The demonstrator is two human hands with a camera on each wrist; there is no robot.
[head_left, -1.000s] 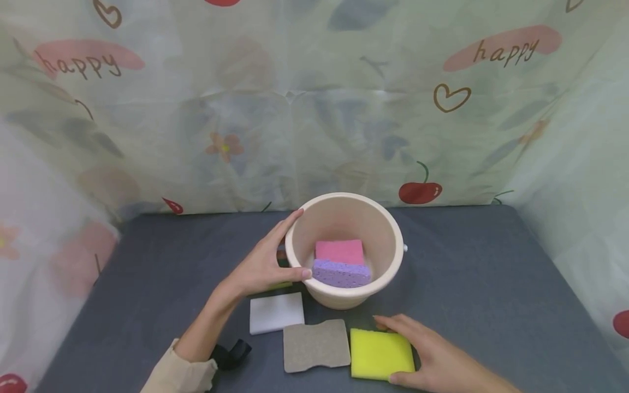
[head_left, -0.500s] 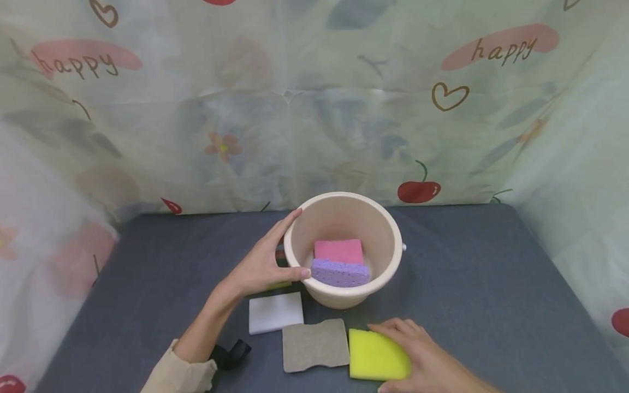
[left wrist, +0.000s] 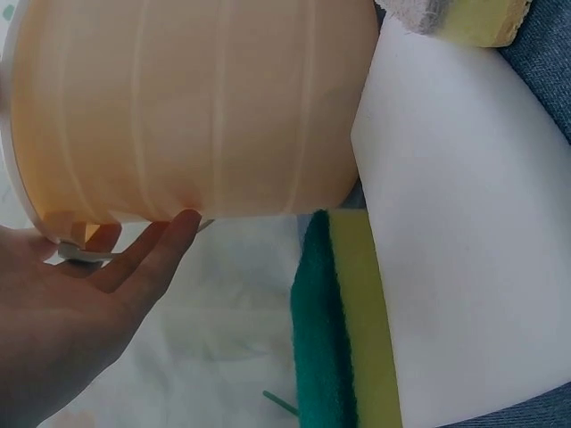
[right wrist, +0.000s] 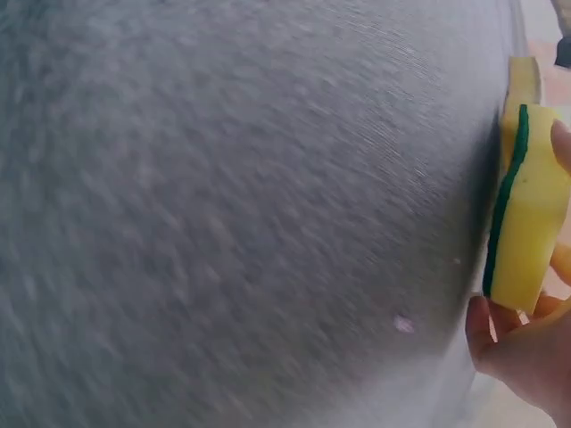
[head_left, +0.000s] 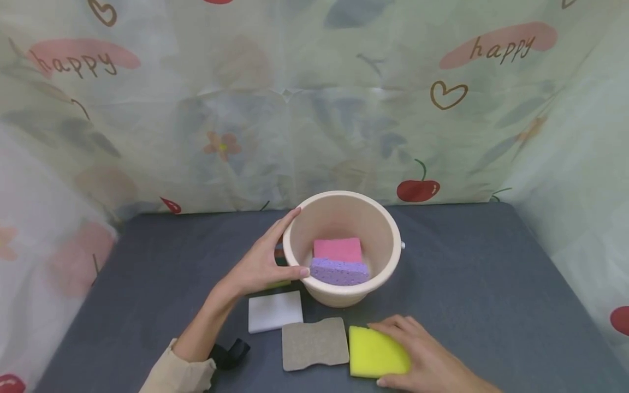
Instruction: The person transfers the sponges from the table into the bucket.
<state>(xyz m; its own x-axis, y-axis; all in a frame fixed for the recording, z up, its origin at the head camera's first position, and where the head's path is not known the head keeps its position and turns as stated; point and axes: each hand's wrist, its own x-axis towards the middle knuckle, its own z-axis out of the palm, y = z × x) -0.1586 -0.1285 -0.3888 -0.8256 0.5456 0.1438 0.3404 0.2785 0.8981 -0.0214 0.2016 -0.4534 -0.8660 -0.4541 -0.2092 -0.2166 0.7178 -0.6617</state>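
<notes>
My left hand (head_left: 260, 265) holds the cream bucket (head_left: 339, 295) at its left side, thumb on the rim. In the left wrist view, its fingertips touch the bucket's outer wall. Inside the bucket lie a pink sponge (head_left: 338, 249) and a speckled purple sponge (head_left: 339, 272). At the front right, my right hand (head_left: 417, 355) grips a yellow sponge (head_left: 375, 352) between thumb and fingers. The right wrist view shows this scrub sponge's dark green scouring layer (right wrist: 505, 214); whether it touches the table cannot be told.
A grey-topped sponge (head_left: 314, 344) lies left of the yellow one. Beside it is a white block sponge (head_left: 275, 312). A green-and-yellow sponge (left wrist: 357, 321) stands near the bucket, partly hidden by the left hand. A black strap (head_left: 231, 355) lies near the left forearm; a patterned curtain (head_left: 295, 136) hangs behind.
The right hand's fingers and thumb have closed in from around the yellow sponge to grip its right side. The left hand and bucket stay in place; the head view shifts slightly.
</notes>
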